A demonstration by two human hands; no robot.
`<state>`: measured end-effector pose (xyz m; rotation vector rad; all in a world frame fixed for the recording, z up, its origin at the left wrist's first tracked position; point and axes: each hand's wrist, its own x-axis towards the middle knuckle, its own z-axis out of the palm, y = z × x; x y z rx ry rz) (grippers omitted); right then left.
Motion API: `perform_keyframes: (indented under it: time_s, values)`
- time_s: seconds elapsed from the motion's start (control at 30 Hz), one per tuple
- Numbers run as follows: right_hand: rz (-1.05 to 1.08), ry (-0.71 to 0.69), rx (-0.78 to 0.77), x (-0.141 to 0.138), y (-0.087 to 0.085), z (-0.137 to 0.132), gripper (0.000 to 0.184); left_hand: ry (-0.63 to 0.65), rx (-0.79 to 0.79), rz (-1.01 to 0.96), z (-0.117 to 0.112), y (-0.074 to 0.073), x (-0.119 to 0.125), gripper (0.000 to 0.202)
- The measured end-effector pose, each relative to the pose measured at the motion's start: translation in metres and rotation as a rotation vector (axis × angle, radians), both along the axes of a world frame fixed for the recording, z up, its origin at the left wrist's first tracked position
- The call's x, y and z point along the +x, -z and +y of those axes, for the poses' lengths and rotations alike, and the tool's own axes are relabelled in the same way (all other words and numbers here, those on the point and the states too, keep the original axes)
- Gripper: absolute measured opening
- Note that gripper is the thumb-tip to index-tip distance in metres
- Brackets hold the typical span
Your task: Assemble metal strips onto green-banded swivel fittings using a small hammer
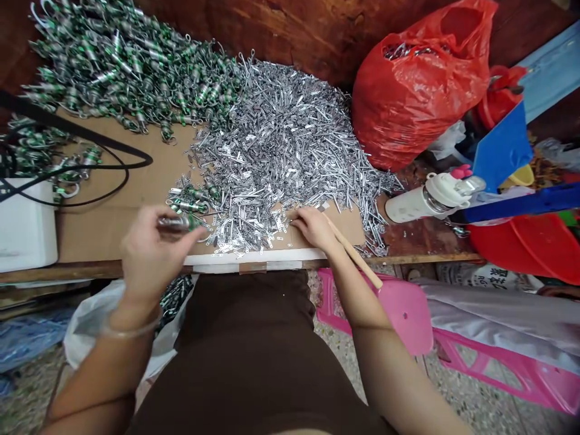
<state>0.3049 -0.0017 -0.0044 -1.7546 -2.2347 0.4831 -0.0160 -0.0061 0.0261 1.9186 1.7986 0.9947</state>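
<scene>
My left hand point(151, 251) is raised over the near table edge, fingers closed on a small green-and-silver metal part point(174, 222). My right hand point(312, 228) rests at the front edge of a large heap of small silver metal pieces point(281, 151), fingers curled and pinching among them. A few green-and-silver parts point(193, 202) lie just ahead of my left hand. A big pile of the same green-and-silver parts point(127, 66) fills the far left of the cardboard sheet point(113, 217).
A red plastic bag point(417, 84) with metal pieces stands at the back right. A white bottle point(426, 199) lies beside it, near a red basin point(530, 244). A white box point(25, 223) and black cables point(90, 157) are at left. Pink stool point(399, 308) at my right.
</scene>
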Motion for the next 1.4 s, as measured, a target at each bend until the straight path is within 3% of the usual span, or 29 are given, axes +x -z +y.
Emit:
perform_keyframes:
  time_s: [0.07,0.13,0.23,0.33,0.43,0.5,0.6,0.73,0.83,0.97,1.1,1.17,1.27,1.4]
  values:
    - [0.142,0.184,0.107,-0.009,0.003,-0.021,0.010,-0.017,-0.131,-0.161,-0.029,0.015,0.010,0.052]
    - [0.337,0.377,0.214,-0.020,0.005,-0.041,0.009,0.046,-0.304,-0.323,-0.052,0.024,0.024,0.044]
    - [0.496,0.522,0.244,-0.034,0.007,-0.056,0.010,0.107,-0.444,-0.478,-0.068,0.026,0.041,0.039]
    - [0.631,0.531,0.150,-0.045,0.001,-0.060,0.013,0.177,-0.392,-0.470,-0.067,0.021,0.050,0.033]
    - [0.914,0.414,-0.063,-0.056,-0.015,-0.068,0.011,0.343,-0.225,-0.394,-0.060,0.017,0.055,0.020]
    - [0.993,0.338,-0.144,-0.065,-0.027,-0.078,0.006,0.437,-0.108,-0.348,-0.056,0.015,0.058,0.013]
    - [0.875,0.287,-0.063,-0.077,-0.039,-0.091,0.004,0.503,0.008,-0.295,-0.056,0.011,0.062,0.012]
    - [0.608,0.191,0.109,-0.081,-0.043,-0.099,0.008,0.528,0.079,-0.261,-0.060,0.009,0.066,0.016]
    - [0.476,0.074,0.127,-0.079,-0.041,-0.099,0.009,0.554,0.129,-0.226,-0.064,0.011,0.067,0.024]
    - [0.446,-0.074,0.092,-0.072,-0.034,-0.100,0.010,0.583,0.094,-0.228,-0.067,0.012,0.068,0.015]
    - [0.550,-0.023,0.050,-0.066,-0.023,-0.105,0.015,0.499,-0.023,-0.354,-0.070,0.013,0.070,0.008]
    - [0.517,0.021,0.127,-0.065,-0.017,-0.108,0.020,0.434,-0.110,-0.427,-0.071,0.015,0.071,0.006]
    - [0.423,0.042,0.255,-0.068,-0.011,-0.112,0.010,0.381,-0.231,-0.480,-0.073,0.017,0.074,0.006]
    - [0.397,0.102,0.253,-0.077,-0.011,-0.113,0.014,0.362,-0.223,-0.461,-0.074,0.018,0.075,0.005]
